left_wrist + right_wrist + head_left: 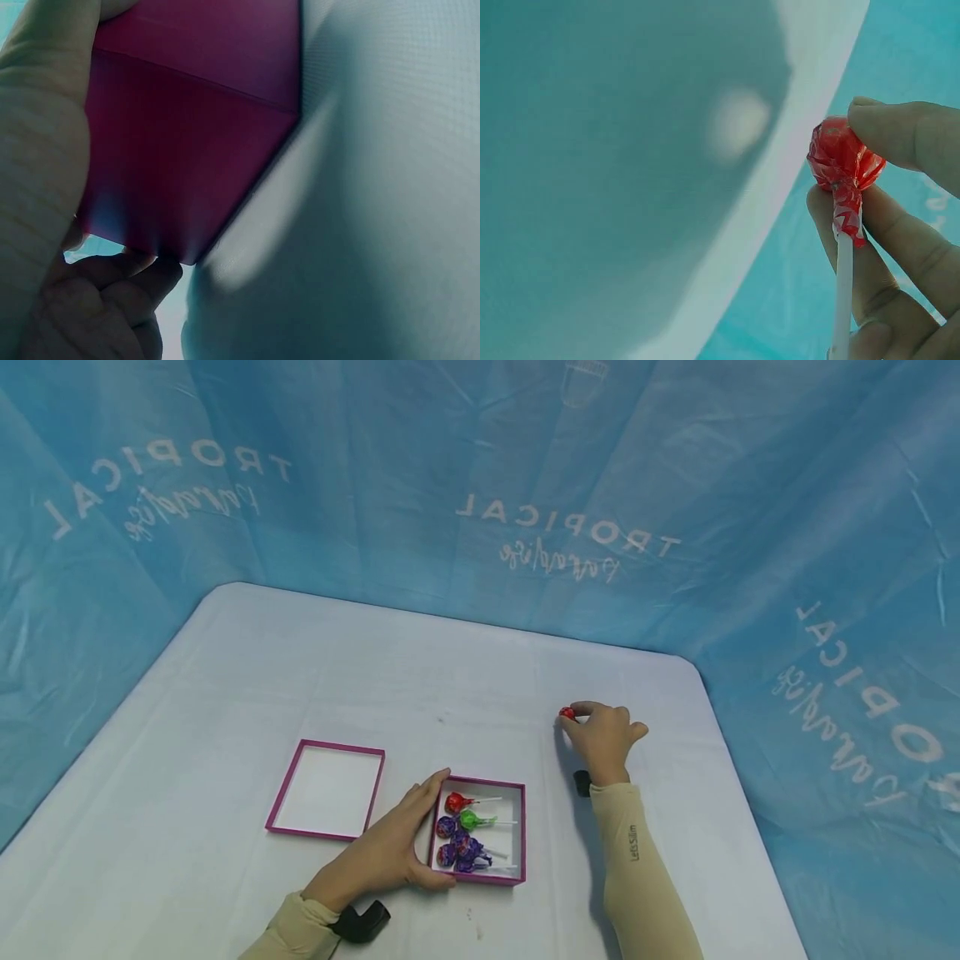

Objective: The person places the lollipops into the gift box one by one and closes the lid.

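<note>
A square white-lined box (522, 827) with a magenta rim stands near the table's front. Inside it lie a red lollipop (456, 802), a green lollipop (470, 820) and several purple lollipops (463, 846). My left hand (397, 843) grips the box from its left side, thumb at the near edge and fingers at the far corner. In the left wrist view, the box's magenta outer wall (187, 150) fills much of the picture. Farther right, my right hand (603, 735) pinches another red lollipop (840, 154) by its wrapped head; its white stick points down in the right wrist view.
Left of the box, the square lid (326, 836) with a magenta rim lies on the white table (420, 677), its white inside facing up. Blue printed sheets (420, 485) hang around the table's back and sides.
</note>
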`<action>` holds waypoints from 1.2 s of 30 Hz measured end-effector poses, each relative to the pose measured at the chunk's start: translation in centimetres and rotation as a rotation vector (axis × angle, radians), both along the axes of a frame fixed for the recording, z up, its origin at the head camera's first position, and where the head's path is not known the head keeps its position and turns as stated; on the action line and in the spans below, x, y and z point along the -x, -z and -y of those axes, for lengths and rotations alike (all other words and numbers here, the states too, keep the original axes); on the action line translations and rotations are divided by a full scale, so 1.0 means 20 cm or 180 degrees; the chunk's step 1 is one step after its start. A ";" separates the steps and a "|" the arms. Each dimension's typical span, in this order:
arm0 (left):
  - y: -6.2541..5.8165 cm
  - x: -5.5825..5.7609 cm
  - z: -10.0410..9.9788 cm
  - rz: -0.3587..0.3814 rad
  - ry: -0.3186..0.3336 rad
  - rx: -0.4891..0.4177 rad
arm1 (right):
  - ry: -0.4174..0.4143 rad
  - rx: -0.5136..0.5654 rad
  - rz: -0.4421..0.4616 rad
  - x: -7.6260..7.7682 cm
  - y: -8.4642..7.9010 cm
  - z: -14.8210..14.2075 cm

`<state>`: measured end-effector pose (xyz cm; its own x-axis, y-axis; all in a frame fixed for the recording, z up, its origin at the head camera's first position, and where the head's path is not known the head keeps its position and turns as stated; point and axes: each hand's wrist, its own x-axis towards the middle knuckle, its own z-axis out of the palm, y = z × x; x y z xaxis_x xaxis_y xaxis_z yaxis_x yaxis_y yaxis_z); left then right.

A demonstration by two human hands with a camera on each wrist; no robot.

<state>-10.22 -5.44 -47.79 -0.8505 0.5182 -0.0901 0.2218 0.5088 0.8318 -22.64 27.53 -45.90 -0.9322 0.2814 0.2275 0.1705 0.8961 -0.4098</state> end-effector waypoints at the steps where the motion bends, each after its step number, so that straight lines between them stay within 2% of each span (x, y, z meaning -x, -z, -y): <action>1: 0.00 0.00 0.00 0.0001 -0.0002 -0.0006 | -0.0019 -0.0015 -0.0022 -0.01 -0.01 0.01; 9: 0.00 0.00 0.00 -0.0025 0.0009 -0.0002 | -0.0101 -0.0164 -0.0160 -0.05 -0.10 0.06; 17: 0.01 0.00 0.01 -0.0076 0.0018 0.0014 | -0.0314 -0.0164 -0.0360 -0.10 -0.17 0.11; 24: 0.01 0.00 0.00 -0.0042 0.0010 0.0017 | -0.0532 -0.0230 -0.0328 -0.15 -0.19 0.19; 30: 0.02 0.01 0.00 -0.0070 0.0000 0.0028 | -0.0748 -0.0274 -0.0441 -0.19 -0.21 0.25; 36: 0.02 0.01 0.00 -0.0093 0.0037 -0.0017 | -0.0892 -0.0310 -0.0309 -0.21 -0.20 0.31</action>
